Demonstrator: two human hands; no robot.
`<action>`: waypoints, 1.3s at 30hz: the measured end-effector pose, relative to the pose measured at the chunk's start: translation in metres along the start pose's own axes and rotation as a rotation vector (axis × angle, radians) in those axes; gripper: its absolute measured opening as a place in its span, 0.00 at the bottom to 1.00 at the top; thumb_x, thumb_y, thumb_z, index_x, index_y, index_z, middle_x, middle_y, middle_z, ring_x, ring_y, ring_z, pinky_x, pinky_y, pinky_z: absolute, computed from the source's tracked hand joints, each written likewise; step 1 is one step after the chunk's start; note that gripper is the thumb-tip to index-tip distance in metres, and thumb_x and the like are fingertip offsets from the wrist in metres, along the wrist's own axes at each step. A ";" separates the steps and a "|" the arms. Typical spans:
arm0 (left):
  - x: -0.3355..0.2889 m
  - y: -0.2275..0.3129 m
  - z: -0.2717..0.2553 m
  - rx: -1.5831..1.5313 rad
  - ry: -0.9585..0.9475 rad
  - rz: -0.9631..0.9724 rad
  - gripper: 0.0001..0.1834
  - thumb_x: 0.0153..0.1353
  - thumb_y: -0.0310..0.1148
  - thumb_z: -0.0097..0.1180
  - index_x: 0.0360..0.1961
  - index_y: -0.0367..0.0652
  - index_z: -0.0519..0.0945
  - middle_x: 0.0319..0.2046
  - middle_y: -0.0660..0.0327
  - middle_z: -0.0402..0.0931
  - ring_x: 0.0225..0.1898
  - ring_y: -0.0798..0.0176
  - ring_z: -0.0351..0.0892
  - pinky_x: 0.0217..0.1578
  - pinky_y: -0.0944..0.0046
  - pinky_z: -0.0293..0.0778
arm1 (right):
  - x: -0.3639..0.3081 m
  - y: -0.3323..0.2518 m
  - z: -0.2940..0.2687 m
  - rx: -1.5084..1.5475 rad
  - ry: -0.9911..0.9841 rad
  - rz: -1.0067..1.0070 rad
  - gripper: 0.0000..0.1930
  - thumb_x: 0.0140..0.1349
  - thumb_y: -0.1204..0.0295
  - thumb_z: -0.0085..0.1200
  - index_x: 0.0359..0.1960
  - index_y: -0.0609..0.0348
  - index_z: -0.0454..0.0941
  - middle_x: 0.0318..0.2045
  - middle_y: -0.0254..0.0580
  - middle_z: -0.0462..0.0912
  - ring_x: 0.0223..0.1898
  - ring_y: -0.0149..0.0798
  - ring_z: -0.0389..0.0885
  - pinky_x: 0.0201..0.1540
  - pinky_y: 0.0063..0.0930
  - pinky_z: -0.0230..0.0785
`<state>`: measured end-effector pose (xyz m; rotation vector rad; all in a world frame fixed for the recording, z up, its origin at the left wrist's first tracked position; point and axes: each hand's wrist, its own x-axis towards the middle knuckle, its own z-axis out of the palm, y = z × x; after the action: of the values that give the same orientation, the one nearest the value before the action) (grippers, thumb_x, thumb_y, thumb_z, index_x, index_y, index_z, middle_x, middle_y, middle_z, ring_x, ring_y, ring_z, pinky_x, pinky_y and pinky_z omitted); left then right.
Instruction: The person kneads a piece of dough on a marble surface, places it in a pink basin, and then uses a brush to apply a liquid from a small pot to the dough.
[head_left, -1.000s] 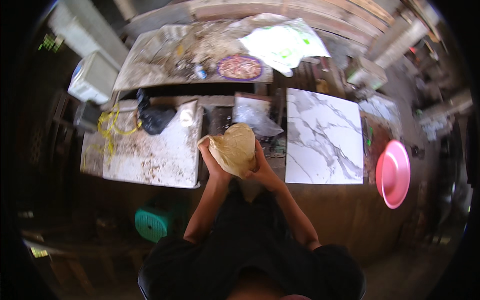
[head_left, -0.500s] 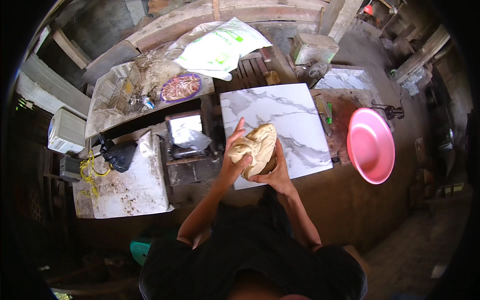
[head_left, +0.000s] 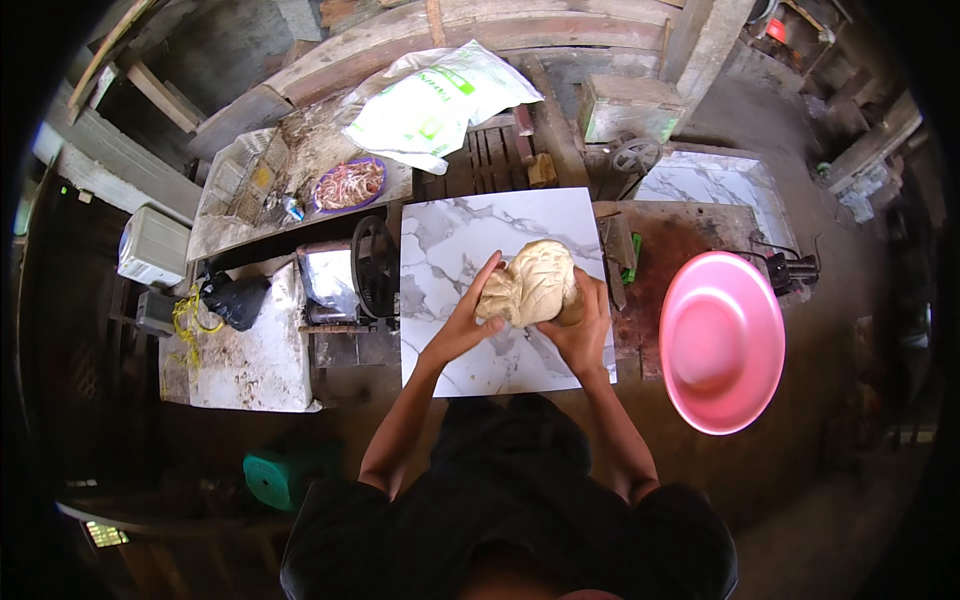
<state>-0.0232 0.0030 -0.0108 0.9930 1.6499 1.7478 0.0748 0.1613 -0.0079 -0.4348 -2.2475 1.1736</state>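
Note:
A lump of pale dough, creased and uneven, is between my two hands over the marbled white board. My left hand cups its left end, fingers reaching up along the side and thumb underneath. My right hand grips the right side from below, thumb pressed in near the bottom. Whether the dough rests on the board or is lifted off it, I cannot tell.
Right of the board stands a pink basin. On the left are a metal machine with a dark wheel, a black plastic bag and a purple-rimmed tray. A white sack lies at the back; a green stool is low left.
My view has swung, so the board sits further left and the basin looks nearer. The dough has turned in my hands, and my left fingers have closed in against it.

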 end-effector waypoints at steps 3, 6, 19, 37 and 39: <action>0.001 -0.016 -0.013 -0.067 0.080 -0.029 0.48 0.50 0.58 0.48 0.62 0.44 0.40 0.61 0.51 0.42 0.61 0.55 0.46 0.58 0.59 0.45 | 0.007 0.005 0.002 -0.168 0.019 -0.244 0.34 0.30 0.79 0.62 0.47 0.47 0.68 0.40 0.41 0.69 0.41 0.46 0.70 0.38 0.34 0.68; 0.001 -0.023 -0.007 -0.087 0.242 -0.035 0.41 0.55 0.55 0.43 0.62 0.45 0.43 0.61 0.51 0.42 0.61 0.55 0.47 0.58 0.59 0.46 | 0.005 0.045 0.024 -0.411 0.034 -0.599 0.30 0.37 0.80 0.54 0.48 0.45 0.68 0.42 0.42 0.69 0.43 0.49 0.68 0.41 0.36 0.65; -0.002 -0.097 0.026 0.414 0.585 -0.108 0.22 0.58 0.36 0.46 0.51 0.35 0.62 0.49 0.48 0.62 0.52 0.52 0.60 0.53 0.61 0.55 | -0.015 0.097 0.034 -0.471 -0.477 -0.482 0.27 0.44 0.83 0.46 0.49 0.47 0.67 0.48 0.41 0.66 0.52 0.42 0.63 0.50 0.37 0.55; -0.031 -0.107 0.038 0.302 0.575 -0.047 0.22 0.49 0.29 0.57 0.46 0.34 0.67 0.40 0.51 0.71 0.42 0.59 0.71 0.43 0.65 0.66 | -0.013 0.076 0.037 -0.109 -0.656 -0.041 0.26 0.42 0.68 0.59 0.46 0.57 0.67 0.43 0.43 0.71 0.45 0.47 0.67 0.45 0.37 0.63; -0.034 -0.107 0.038 0.268 0.604 -0.075 0.20 0.50 0.29 0.57 0.44 0.35 0.69 0.38 0.51 0.72 0.41 0.60 0.71 0.42 0.66 0.67 | -0.016 0.070 0.039 -0.132 -0.630 -0.016 0.24 0.41 0.69 0.59 0.43 0.56 0.67 0.40 0.40 0.72 0.43 0.46 0.68 0.42 0.37 0.63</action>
<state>0.0160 0.0106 -0.1224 0.5140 2.3067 1.9258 0.0658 0.1673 -0.0892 -0.0938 -2.8657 1.2858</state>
